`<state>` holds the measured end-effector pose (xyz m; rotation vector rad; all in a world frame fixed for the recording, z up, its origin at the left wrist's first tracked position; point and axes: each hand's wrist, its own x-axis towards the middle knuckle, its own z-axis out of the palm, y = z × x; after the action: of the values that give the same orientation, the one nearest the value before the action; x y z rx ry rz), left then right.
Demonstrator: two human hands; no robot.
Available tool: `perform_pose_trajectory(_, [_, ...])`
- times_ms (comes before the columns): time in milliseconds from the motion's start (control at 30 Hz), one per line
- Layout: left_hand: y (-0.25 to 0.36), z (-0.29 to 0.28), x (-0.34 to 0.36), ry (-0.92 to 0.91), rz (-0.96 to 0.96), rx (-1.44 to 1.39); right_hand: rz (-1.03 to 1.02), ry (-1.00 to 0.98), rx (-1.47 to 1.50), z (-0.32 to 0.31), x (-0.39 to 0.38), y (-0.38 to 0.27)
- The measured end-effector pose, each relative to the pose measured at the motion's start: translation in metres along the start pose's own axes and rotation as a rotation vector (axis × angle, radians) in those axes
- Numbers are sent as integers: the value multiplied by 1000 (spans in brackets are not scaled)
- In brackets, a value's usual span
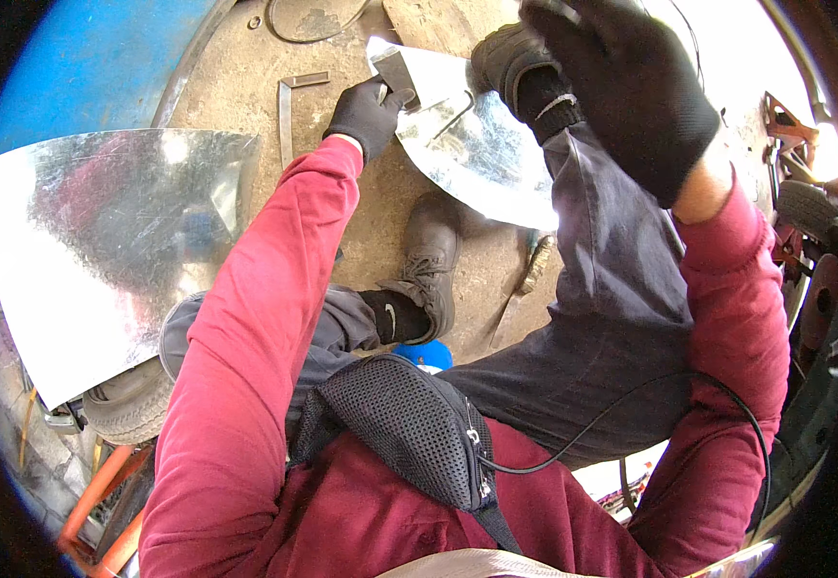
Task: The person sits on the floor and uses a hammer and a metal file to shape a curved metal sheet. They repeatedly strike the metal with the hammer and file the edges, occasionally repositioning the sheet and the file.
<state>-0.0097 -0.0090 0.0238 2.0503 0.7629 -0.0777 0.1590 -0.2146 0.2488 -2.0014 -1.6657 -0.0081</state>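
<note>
- A big curved metal sheet (101, 250) lies far off to the left, on top of a tyre (130, 405). No hand is near it
- The floor (245, 77) is bare and brown between the big sheet and the legs, so there is open room there
- A smaller shiny metal piece (481, 154) lies ahead of the person, just past the left arm. Its long side runs from the top left down to the lower right, and its curved edge faces the floor
- One shoe (505, 53) presses on the far part of this piece. The other shoe (428, 260) stands on the floor just below it
- The left hand (369, 114), in a black glove, is the nearer hand. It is closed on the top left corner of the smaller piece
- The right hand (636, 91), also gloved, hangs above the piece with loose, half open fingers and holds nothing
- A thin metal angle bar (289, 106) lies on the floor left of the left hand
</note>
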Motion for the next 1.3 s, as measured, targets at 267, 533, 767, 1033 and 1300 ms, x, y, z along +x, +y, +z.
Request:
perform_pose_trajectory(267, [-5, 10, 4, 53, 55, 123, 285, -347, -4, 29, -29, 7])
perform_pose_trajectory(533, [-22, 10, 4, 49, 49, -92, 274, -219, 116, 20, -32, -3])
perform_pose_trajectory(767, [-10, 0, 2, 58, 58, 62, 177, -59, 259, -3, 9, -34])
perform_pose_trajectory(1033, [10, -12, 7, -100, -79, 206, 278, -305, 27, 29, -24, 4])
perform_pose_trajectory(1300, [-20, 10, 7, 37, 18, -74, 384, -240, 183, -28, 11, -36])
